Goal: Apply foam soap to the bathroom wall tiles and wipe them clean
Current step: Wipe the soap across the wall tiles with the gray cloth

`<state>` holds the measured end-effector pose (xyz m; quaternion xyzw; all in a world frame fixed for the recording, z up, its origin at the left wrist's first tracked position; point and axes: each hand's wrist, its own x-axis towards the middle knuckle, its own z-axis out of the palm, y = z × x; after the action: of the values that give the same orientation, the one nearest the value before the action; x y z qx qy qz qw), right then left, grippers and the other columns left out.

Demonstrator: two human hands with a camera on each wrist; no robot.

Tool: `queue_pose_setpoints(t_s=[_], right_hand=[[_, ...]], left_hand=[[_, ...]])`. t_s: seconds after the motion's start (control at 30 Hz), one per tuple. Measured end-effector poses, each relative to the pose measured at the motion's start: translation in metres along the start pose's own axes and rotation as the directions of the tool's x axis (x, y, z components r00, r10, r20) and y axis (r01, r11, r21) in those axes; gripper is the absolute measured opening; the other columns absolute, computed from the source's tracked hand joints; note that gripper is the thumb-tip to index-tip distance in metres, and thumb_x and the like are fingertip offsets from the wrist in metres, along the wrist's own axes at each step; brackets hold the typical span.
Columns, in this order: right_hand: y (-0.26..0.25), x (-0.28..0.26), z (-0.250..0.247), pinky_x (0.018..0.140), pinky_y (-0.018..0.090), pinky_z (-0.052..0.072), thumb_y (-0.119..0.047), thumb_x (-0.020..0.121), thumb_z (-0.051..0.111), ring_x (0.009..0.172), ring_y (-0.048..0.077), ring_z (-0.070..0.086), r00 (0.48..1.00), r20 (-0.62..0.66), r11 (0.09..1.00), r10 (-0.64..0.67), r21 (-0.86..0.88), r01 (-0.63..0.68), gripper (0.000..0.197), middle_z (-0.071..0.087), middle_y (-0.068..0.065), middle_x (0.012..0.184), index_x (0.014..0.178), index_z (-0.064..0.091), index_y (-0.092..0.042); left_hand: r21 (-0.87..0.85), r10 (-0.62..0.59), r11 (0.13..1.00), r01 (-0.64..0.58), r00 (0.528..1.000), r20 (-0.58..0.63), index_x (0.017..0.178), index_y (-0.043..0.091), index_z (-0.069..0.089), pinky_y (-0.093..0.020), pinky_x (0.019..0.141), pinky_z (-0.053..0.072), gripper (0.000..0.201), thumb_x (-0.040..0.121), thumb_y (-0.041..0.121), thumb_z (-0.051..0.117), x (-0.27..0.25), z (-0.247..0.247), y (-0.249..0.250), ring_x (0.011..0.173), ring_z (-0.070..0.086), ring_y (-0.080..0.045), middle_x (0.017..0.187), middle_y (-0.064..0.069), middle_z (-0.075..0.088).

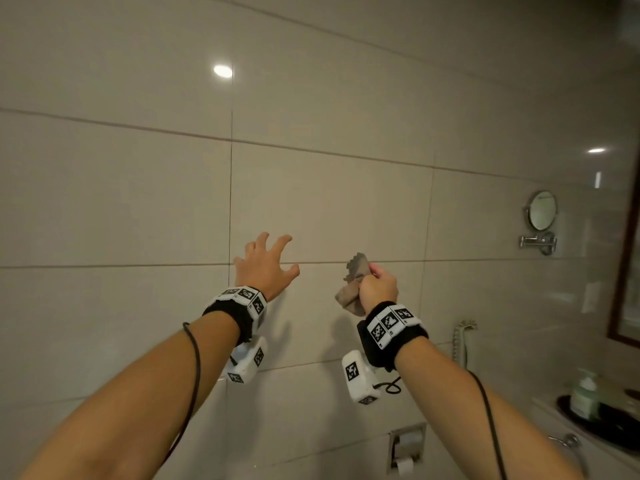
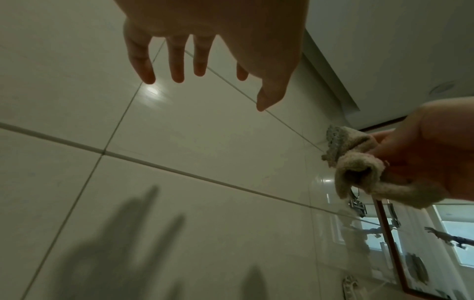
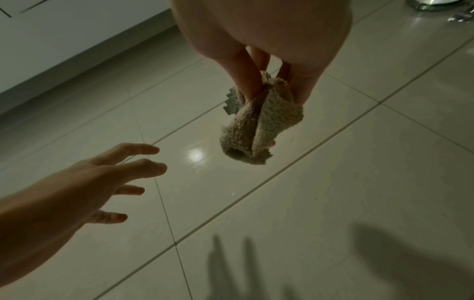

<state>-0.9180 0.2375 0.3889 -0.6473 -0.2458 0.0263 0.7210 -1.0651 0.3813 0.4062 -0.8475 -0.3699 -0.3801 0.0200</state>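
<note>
Large glossy beige wall tiles fill the view ahead. My right hand grips a bunched beige-grey cloth, held up just short of the wall; the cloth hangs from my pinching fingers in the right wrist view and also shows as a crumpled cloth in the left wrist view. My left hand is raised to the left of the cloth with fingers spread and empty, close to the tiles. No foam is visible on the tiles.
A round mirror on a swing arm is mounted at the right. A green pump bottle stands on a dark tray on the counter at lower right. A recessed toilet paper holder sits low on the wall, with a wall phone above it.
</note>
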Motion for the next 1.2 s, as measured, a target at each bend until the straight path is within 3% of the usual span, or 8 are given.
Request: queue_pose_setpoints(t_s=[0.07, 0.2, 0.33, 0.43, 0.63, 0.77, 0.93, 1.2], right_hand=[[0.007, 0.017, -0.002, 0.087, 0.034, 0.052, -0.002, 0.087, 0.048, 0.096, 0.029, 0.064, 1.000, -0.003, 1.000, -0.007, -0.006, 0.007, 0.038, 0.069, 0.004, 0.095, 0.111, 0.071, -0.019], [0.021, 0.054, -0.013, 0.082, 0.029, 0.048, -0.002, 0.091, 0.047, 0.102, 0.028, 0.064, 1.000, -0.004, 0.999, 0.002, 0.035, -0.002, 0.039, 0.069, 0.005, 0.106, 0.120, 0.068, -0.016], [0.036, 0.095, -0.033, 0.096, 0.033, 0.047, 0.002, 0.091, 0.044, 0.115, 0.030, 0.059, 1.000, 0.009, 0.998, -0.008, 0.065, 0.007, 0.050, 0.064, 0.008, 0.127, 0.133, 0.060, -0.019], [0.055, 0.131, -0.055, 0.102, 0.035, 0.045, 0.002, 0.091, 0.043, 0.120, 0.030, 0.057, 0.999, 0.044, 0.999, -0.031, 0.022, 0.030, 0.053, 0.063, 0.009, 0.129, 0.137, 0.057, -0.018], [0.090, 0.217, -0.105, 0.083, 0.026, 0.042, 0.004, 0.091, 0.040, 0.111, 0.032, 0.060, 0.997, 0.078, 1.000, 0.004, -0.003, -0.004, 0.044, 0.066, 0.014, 0.120, 0.127, 0.063, -0.008], [0.114, 0.263, -0.117, 0.088, 0.034, 0.049, -0.001, 0.095, 0.040, 0.110, 0.035, 0.062, 0.994, 0.077, 0.995, 0.076, 0.055, -0.080, 0.038, 0.067, 0.016, 0.117, 0.122, 0.065, -0.007], [0.124, 0.302, -0.110, 0.087, 0.030, 0.046, 0.006, 0.092, 0.038, 0.112, 0.034, 0.061, 0.993, 0.039, 0.983, 0.113, 0.142, -0.117, 0.043, 0.066, 0.017, 0.120, 0.125, 0.064, -0.004], [0.130, 0.326, -0.072, 0.090, 0.023, 0.047, 0.007, 0.089, 0.039, 0.104, 0.020, 0.059, 0.994, 0.104, 0.988, 0.027, 0.147, -0.043, 0.056, 0.063, 0.000, 0.118, 0.138, 0.057, -0.015]], left_hand=[[0.018, 0.005, 1.000, -0.005, 1.000, 0.009, 0.148, 0.043, 0.033, -0.057, 0.106, 0.036, 0.064, 0.089, 0.055, 0.055, 0.008, 0.009, 0.008, 0.142, 0.030, -0.032, 0.161, -0.007, 0.024], [0.049, 0.014, 0.999, -0.014, 1.000, -0.008, 0.148, 0.043, 0.032, -0.056, 0.105, 0.035, 0.065, 0.089, 0.055, 0.056, 0.024, 0.029, 0.032, 0.142, 0.029, -0.033, 0.162, -0.008, 0.023], [0.117, 0.005, 0.993, -0.002, 1.000, -0.020, 0.149, 0.041, 0.033, -0.054, 0.108, 0.033, 0.065, 0.090, 0.056, 0.055, 0.032, 0.056, 0.066, 0.144, 0.027, -0.033, 0.162, -0.009, 0.022], [0.133, -0.027, 0.991, 0.029, 0.999, -0.018, 0.149, 0.042, 0.032, -0.056, 0.110, 0.032, 0.065, 0.090, 0.054, 0.055, 0.036, 0.080, 0.094, 0.146, 0.023, -0.034, 0.163, -0.009, 0.021], [0.176, -0.073, 0.982, 0.068, 0.997, 0.025, 0.151, 0.042, 0.029, -0.057, 0.114, 0.029, 0.068, 0.090, 0.052, 0.056, 0.051, 0.136, 0.148, 0.149, 0.019, -0.033, 0.165, -0.009, 0.018], [0.209, -0.092, 0.975, 0.080, 0.995, 0.049, 0.152, 0.041, 0.028, -0.058, 0.114, 0.028, 0.070, 0.090, 0.050, 0.057, 0.063, 0.161, 0.168, 0.150, 0.017, -0.033, 0.165, -0.009, 0.016], [0.251, -0.105, 0.963, 0.094, 0.994, 0.032, 0.153, 0.039, 0.028, -0.055, 0.116, 0.025, 0.071, 0.089, 0.047, 0.059, 0.078, 0.179, 0.169, 0.151, 0.016, -0.032, 0.165, -0.010, 0.015], [0.339, -0.240, 0.925, 0.174, 0.957, 0.165, 0.157, 0.043, -0.009, -0.062, 0.120, 0.014, 0.104, 0.086, 0.056, 0.066, 0.094, 0.197, 0.137, 0.153, -0.014, -0.036, 0.163, -0.008, -0.032]])
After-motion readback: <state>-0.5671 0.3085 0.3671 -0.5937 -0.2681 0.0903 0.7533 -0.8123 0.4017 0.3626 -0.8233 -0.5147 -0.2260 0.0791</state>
